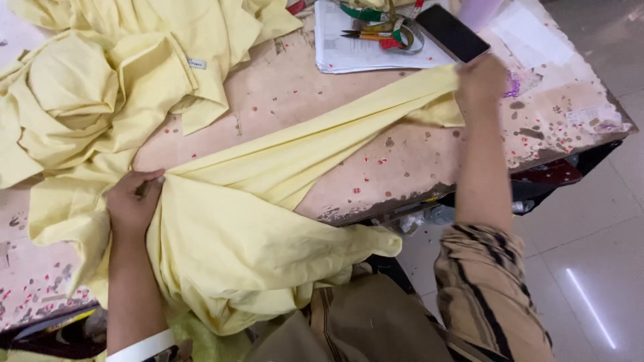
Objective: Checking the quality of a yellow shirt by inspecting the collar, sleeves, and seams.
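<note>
A pale yellow garment [268,201] lies stretched across a worn wooden table [402,161] and hangs over its front edge onto my lap. My left hand [134,201] grips a bunched part of it near the table's front left. My right hand [479,84] holds the other end of the same cloth at the far right, so the fabric runs taut between both hands. A heap of more yellow garments [100,80] fills the far left of the table.
Beside my right hand lies a black phone [451,31]. White papers [362,47] with scissors and a coloured measuring tape [382,30] sit at the far edge. Small red bits dot the tabletop. Tiled floor [590,255] is at the right.
</note>
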